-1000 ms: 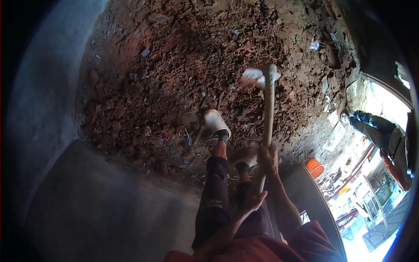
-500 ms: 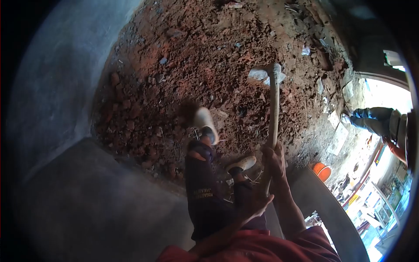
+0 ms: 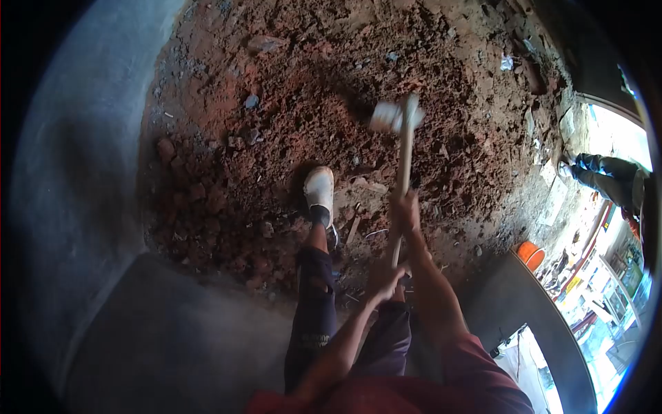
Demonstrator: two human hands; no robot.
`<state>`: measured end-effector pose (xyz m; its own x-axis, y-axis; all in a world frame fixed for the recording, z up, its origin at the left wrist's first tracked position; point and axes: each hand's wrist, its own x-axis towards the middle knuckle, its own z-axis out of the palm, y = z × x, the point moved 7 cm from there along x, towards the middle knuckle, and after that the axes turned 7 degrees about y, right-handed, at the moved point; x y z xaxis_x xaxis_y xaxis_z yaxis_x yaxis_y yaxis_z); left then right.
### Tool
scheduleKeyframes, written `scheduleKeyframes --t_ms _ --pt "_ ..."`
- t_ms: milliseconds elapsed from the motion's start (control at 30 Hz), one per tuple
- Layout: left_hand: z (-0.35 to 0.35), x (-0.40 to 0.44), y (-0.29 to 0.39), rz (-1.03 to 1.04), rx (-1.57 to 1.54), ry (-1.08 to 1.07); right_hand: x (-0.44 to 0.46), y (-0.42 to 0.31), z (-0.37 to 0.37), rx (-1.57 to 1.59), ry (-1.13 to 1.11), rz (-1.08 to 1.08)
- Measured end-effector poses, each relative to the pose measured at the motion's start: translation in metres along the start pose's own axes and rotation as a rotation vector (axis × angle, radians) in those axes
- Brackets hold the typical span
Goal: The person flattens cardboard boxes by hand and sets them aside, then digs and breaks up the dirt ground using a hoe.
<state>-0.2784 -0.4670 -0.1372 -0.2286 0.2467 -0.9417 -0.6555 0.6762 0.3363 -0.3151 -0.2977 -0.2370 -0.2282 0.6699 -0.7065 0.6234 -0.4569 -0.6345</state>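
Observation:
A hoe point(image 3: 406, 148) with a long wooden handle and a pale metal blade is held out ahead of me, its head over the loose reddish soil point(image 3: 289, 124). Motion blurs the blade, and I cannot tell whether it touches the ground. My right hand point(image 3: 405, 210) is closed around the middle of the handle. Lower down, near the handle's end, my left hand point(image 3: 383, 281) is wrapped around it. My white shoe point(image 3: 319, 188) stands on the soil to the left of the handle.
Grey walls rise to the left point(image 3: 76, 159) and below point(image 3: 186, 331). An orange bucket point(image 3: 530, 255) stands to the right by a low wall. Beyond it, another person's legs point(image 3: 607, 178) show near a bright doorway. Scraps and stones dot the soil.
The hoe, with both hands on it, has shifted left and farther from my body. One shoe has settled on the soil; the other is now hidden. The view has turned slightly.

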Motion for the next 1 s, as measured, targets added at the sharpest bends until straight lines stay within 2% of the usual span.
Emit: scheduleKeyframes --t_ms 33,67,133,167,200,267,300,367,433,467,533,567,633,667,733,800,867,933,1000 --pt "0.008 -0.011 -0.062 -0.222 -0.003 0.061 -0.01 0.057 -0.003 -0.036 -0.021 0.089" --pt "-0.006 -0.047 -0.054 -0.307 -0.047 -0.02 -0.048 0.058 -0.009 -0.028 -0.028 0.136" --pt "-0.012 -0.092 -0.048 -0.22 -0.273 0.002 -0.088 0.015 -0.011 -0.027 -0.041 0.166" --pt "-0.004 -0.104 -0.061 -0.241 -0.277 -0.003 -0.113 -0.008 -0.019 0.009 -0.034 0.19" --pt "-0.003 -0.106 -0.059 -0.132 -0.24 0.033 -0.131 -0.026 -0.026 0.054 -0.025 0.206" --pt "-0.005 -0.091 -0.037 0.11 -0.16 0.074 -0.114 -0.059 -0.033 0.008 -0.003 0.088" --pt "-0.01 -0.079 0.001 0.215 -0.12 0.07 -0.102 -0.089 -0.03 0.094 -0.011 -0.056" --pt "-0.014 -0.031 0.028 0.288 0.068 0.043 -0.07 -0.131 -0.023 0.111 0.002 -0.185" --pt "-0.016 0.01 0.047 0.289 0.083 0.003 -0.042 -0.147 -0.011 0.16 0.012 -0.279" --pt "-0.014 0.012 0.037 0.285 0.088 0.0 -0.03 -0.132 -0.005 0.158 0.014 -0.257" --pt "-0.016 0.018 0.007 0.022 0.082 -0.033 -0.017 -0.068 0.006 0.131 0.0 -0.179" --pt "-0.015 -0.002 -0.019 -0.156 0.111 -0.009 -0.014 -0.005 0.006 0.102 -0.01 -0.123" --pt "-0.001 -0.056 -0.063 -0.233 -0.134 -0.041 -0.042 0.1 0.003 -0.234 -0.001 0.061" --pt "0.001 -0.086 -0.083 -0.263 -0.175 -0.034 -0.081 0.099 -0.006 -0.336 0.002 -0.016" --pt "0.008 -0.107 -0.095 -0.291 -0.228 -0.029 -0.113 0.064 -0.016 -0.447 0.003 -0.098" --pt "0.009 -0.13 -0.105 -0.286 -0.167 0.029 -0.165 0.01 -0.021 -0.042 -0.162 0.179" --pt "0.003 -0.116 -0.071 -0.248 -0.181 -0.036 -0.143 -0.033 -0.017 -0.151 -0.068 0.027" --pt "-0.008 -0.077 -0.025 -0.026 -0.332 0.037 -0.109 -0.072 -0.01 -0.092 -0.023 -0.052" --pt "-0.014 -0.019 -0.015 -0.021 -0.053 0.019 -0.062 -0.096 0.004 -0.009 -0.028 -0.178"
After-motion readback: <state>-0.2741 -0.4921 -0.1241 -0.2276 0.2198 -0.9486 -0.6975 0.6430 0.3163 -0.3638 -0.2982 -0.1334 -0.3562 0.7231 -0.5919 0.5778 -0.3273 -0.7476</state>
